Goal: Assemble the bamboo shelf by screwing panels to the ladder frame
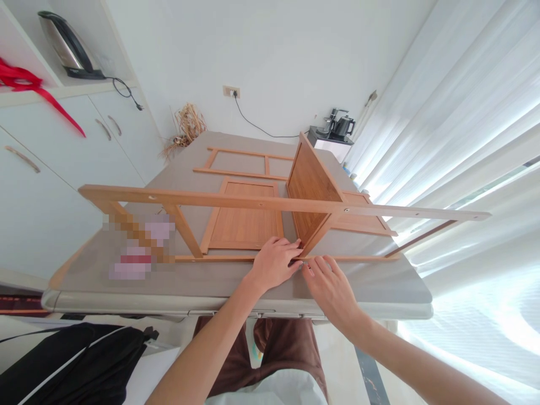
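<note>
Grey-topped table (375, 289) carries all the work. Clock positions are taken from the standing panel's foot.

Ladder-shaped wooden frame (236, 200) on its long edge, running 9 to 3 o'clock. Slatted wooden panel (312, 183) upright against its crosspiece. Flat framed panel (244, 222) at 10 o'clock; second flat panel (365, 225) at 2; small ladder frame (240, 174) at 11.

Grip: left hand (274, 262), at 9 o'clock, grasps the frame's near rail by the panel's foot, thumb on the near side. Right hand (331, 284), at 4, has its fingertips at the same joint; cannot tell whether they pinch something small.

Judgement: keep the left hand braced and the panel square to the rail; align by touch before applying pressure, and do not force it.

Markings: none legible. Steel kettle (70, 48) at 10 and black kettle (343, 127) at 1 show no readable brand; pixelated patch (130, 267) at 9, unreadable.
</note>
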The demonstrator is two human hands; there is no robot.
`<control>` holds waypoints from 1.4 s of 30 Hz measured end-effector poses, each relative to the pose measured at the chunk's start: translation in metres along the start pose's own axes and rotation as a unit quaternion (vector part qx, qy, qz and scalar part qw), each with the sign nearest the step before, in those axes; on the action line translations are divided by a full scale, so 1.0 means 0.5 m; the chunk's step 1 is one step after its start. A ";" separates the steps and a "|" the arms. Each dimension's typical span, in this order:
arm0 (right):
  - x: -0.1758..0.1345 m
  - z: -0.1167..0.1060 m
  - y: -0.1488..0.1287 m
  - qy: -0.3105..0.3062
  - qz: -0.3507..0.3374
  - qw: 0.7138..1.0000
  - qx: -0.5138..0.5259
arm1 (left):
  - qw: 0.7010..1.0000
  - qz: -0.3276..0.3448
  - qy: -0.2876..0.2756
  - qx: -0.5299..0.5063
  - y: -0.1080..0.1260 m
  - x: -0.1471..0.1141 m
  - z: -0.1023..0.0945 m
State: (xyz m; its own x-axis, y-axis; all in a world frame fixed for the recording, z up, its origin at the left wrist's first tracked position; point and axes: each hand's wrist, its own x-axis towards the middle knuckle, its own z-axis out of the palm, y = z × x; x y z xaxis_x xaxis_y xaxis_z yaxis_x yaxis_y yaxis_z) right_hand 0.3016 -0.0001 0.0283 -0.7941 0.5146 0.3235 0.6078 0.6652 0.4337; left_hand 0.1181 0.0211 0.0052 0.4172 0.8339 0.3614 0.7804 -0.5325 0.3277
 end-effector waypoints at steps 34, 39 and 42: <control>-0.061 0.048 0.015 0.037 0.104 0.976 0.186 | 1.000 0.002 0.020 -0.007 -0.007 -0.004 0.011; -0.053 0.045 0.018 0.038 0.095 0.979 0.175 | 1.000 0.002 0.013 -0.005 -0.005 -0.004 0.007; -0.048 0.036 0.017 0.039 0.084 0.980 0.175 | 1.000 0.001 0.009 -0.005 -0.004 -0.003 0.005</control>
State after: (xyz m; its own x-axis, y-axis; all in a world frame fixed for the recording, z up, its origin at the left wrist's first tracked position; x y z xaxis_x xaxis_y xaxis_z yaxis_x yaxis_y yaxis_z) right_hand 0.3256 0.0027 0.0092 -0.6720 0.5996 0.4346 0.6854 0.7259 0.0582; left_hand 0.1170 0.0213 0.0021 0.4105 0.8297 0.3783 0.7750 -0.5361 0.3347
